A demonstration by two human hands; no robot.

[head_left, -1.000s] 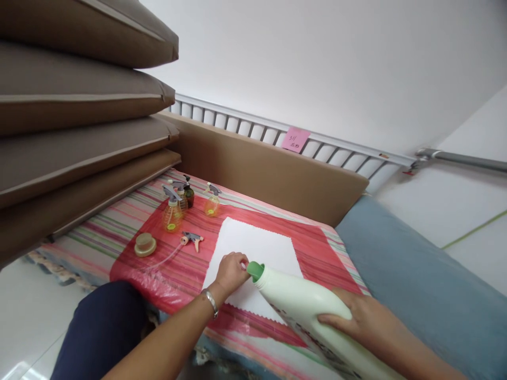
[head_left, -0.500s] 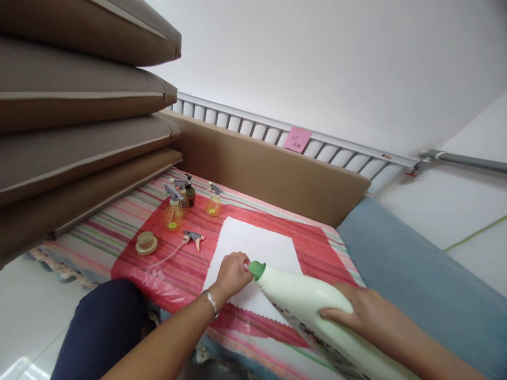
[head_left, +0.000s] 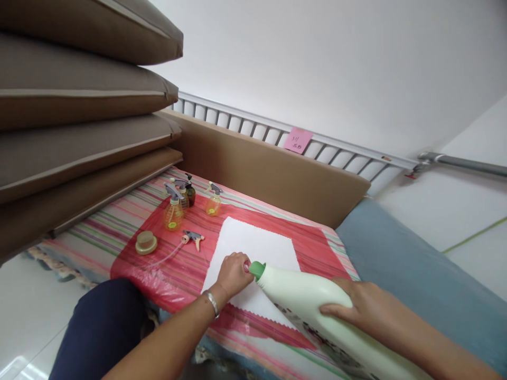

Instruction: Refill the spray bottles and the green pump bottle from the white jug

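My right hand [head_left: 352,306] is wrapped round a large pale green detergent bottle [head_left: 304,290], which is tilted with its neck to the left. Its green pouring spout [head_left: 257,269] meets a small clear container [head_left: 246,266] closed in my left hand [head_left: 233,274]. Only a round rim of that container shows; the fingers hide the rest. Both hands are above a white sheet [head_left: 257,237] with wavy edges. Left of it lies a loose trigger sprayer head [head_left: 193,239] with a long thin tube. Whether liquid is flowing, I cannot make out.
Amber spray bottles [head_left: 173,215] and a dark pump bottle [head_left: 190,192] stand at the back left. A pale round cap [head_left: 146,243] lies nearer on red plastic sheeting [head_left: 174,285]. Thick brown cushions [head_left: 87,105] are stacked left; a brown board [head_left: 257,163] borders the back.
Hardly anything differs. My right hand and the detergent bottle have shifted very slightly, while the spout stays at the container's rim.
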